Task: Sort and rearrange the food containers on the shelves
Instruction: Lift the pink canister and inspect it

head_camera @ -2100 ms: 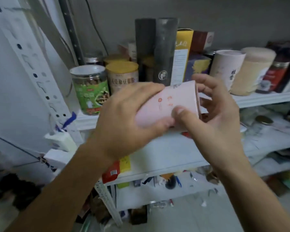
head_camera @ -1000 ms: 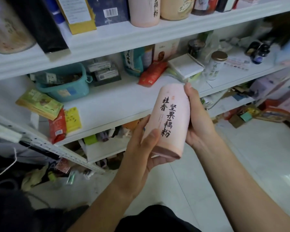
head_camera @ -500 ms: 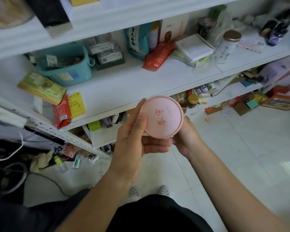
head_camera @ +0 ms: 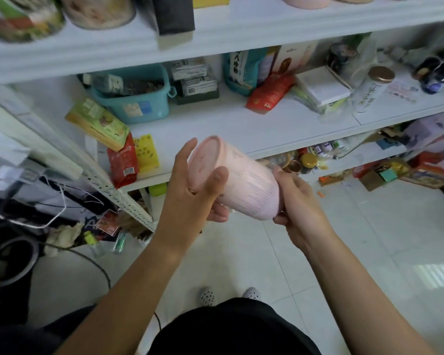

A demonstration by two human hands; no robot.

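Item: pink canister (head_camera: pixel 244 185), cylindrical, flat pink lid, fine print on the side too blurred to read. Location: in the air, in front of the front edge of the middle shelf (head_camera: pixel 215 129), touching no shelf; it lies tilted nearly on its side, lid end up and to the left, base end down and to the right. Hands: left hand (head_camera: pixel 187 193) grips the lid end, thumb laid across the lid face and fingers curled beneath the body; right hand (head_camera: pixel 296 201) wraps the base end, fingers curled round behind it. Both hands carry it. Step in hand, as judged: one container is out of the stock and being turned over for checking, and has not yet been put down. Nearby stock on the middle shelf: teal basket (head_camera: pixel 139 103) at the back left; green box (head_camera: pixel 98 124), red packet (head_camera: pixel 123 162) and yellow packet (head_camera: pixel 145 152) at the left front corner, the red one overhanging the edge; red pouch (head_camera: pixel 269 94) and white jar (head_camera: pixel 372 90) to the right. A bare stretch runs along the front edge between the yellow packet and the red pouch. Upper shelf (head_camera: pixel 215 29): the base of a second pink tub (head_camera: pixel 306 1) shows at the top. Next move likely calls for righting the canister, base down, and picking a spot, either the bare stretch or beside the matching tub above.
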